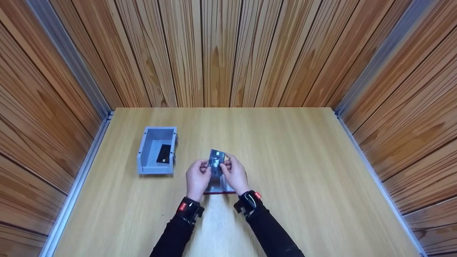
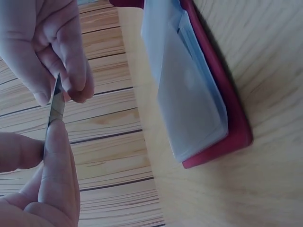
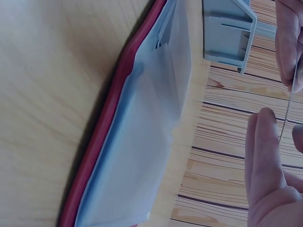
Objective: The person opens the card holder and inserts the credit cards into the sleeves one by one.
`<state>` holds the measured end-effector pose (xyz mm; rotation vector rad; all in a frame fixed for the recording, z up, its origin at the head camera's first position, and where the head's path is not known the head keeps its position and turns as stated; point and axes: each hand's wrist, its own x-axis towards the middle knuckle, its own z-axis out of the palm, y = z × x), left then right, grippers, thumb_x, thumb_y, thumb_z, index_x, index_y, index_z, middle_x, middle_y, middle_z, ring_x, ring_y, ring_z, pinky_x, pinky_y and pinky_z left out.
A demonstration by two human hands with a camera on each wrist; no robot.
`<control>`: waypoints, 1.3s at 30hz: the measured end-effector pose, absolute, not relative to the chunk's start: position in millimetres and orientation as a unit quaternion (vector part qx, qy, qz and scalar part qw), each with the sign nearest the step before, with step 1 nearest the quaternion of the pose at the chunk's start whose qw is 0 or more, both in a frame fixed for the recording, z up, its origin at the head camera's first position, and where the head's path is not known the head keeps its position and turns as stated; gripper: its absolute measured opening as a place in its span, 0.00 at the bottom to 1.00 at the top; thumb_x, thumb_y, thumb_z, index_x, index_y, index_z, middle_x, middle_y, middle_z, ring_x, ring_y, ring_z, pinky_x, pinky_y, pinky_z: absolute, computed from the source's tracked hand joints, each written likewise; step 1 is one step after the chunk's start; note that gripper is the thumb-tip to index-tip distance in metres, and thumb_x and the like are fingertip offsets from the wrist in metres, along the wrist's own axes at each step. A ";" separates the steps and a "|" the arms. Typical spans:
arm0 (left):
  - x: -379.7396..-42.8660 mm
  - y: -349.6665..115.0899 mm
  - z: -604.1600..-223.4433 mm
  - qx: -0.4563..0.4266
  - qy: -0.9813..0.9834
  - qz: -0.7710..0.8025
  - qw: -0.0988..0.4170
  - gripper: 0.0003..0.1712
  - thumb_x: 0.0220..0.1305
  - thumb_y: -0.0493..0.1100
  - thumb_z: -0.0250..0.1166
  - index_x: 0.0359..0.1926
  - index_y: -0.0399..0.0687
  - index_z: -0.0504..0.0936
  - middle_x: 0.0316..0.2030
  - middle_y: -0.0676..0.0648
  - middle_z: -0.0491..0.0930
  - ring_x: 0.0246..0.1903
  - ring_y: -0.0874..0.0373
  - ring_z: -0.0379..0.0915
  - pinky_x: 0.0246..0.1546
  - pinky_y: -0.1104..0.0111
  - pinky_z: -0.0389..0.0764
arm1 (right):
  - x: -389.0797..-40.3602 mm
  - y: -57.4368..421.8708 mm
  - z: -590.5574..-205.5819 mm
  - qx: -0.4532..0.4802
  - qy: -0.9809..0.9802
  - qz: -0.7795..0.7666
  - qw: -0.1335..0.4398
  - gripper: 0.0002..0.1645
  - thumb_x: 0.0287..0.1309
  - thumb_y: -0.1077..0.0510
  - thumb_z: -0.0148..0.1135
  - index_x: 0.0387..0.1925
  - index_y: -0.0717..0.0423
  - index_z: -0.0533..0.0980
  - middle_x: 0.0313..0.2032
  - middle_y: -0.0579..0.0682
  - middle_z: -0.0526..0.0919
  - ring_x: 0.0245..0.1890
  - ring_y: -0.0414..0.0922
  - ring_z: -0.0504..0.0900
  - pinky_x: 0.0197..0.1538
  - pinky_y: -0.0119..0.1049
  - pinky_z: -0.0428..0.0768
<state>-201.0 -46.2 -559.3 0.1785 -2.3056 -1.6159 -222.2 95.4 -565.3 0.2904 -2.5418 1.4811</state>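
Observation:
Both hands hold a dark VIP card [image 1: 216, 161], raised above a card holder. My left hand [image 1: 198, 179] pinches its left side, and my right hand [image 1: 236, 174] pinches its right side between thumb and fingers. Seen edge-on, the card [image 2: 57, 106] looks thin in the left wrist view. Below the hands lies the opened card holder [image 1: 216, 186], partly covered by them. It has a red cover [image 2: 240, 135] and clear plastic sleeves [image 3: 137, 137], some of which stand up loosely.
A grey open-front bin [image 1: 142, 157] stands on the table to the left of the hands, with a black card [image 1: 164, 153] inside. Wood-panel walls [image 1: 214, 53] close off the back and both sides of the wooden table [image 1: 303, 171].

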 end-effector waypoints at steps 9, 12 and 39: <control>-199.4 -44.6 -562.1 0.039 -0.800 -0.582 0.142 0.13 0.52 0.27 0.67 0.42 0.32 0.82 0.31 0.45 0.81 0.30 0.55 0.79 0.33 0.67 0.81 | -225.4 96.5 -566.8 0.073 -0.845 0.521 0.099 0.25 0.56 0.72 0.64 0.56 0.73 0.71 0.33 0.54 0.82 0.33 0.47 0.81 0.40 0.37 0.82; -200.1 -45.5 -562.6 0.035 -0.804 -0.578 0.134 0.13 0.52 0.27 0.68 0.42 0.32 0.82 0.31 0.44 0.81 0.30 0.54 0.79 0.34 0.66 0.81 | -225.6 97.5 -566.4 0.057 -0.844 0.527 0.081 0.26 0.57 0.71 0.65 0.57 0.72 0.71 0.34 0.54 0.82 0.34 0.47 0.81 0.39 0.36 0.82; -201.2 -64.0 -583.4 0.033 -0.923 -0.372 0.090 0.10 0.51 0.32 0.70 0.36 0.33 0.83 0.29 0.42 0.78 0.35 0.45 0.76 0.38 0.53 0.75 | -227.9 120.3 -589.2 0.013 -0.879 0.466 0.098 0.26 0.54 0.73 0.64 0.56 0.71 0.72 0.30 0.51 0.78 0.32 0.46 0.77 0.40 0.43 0.79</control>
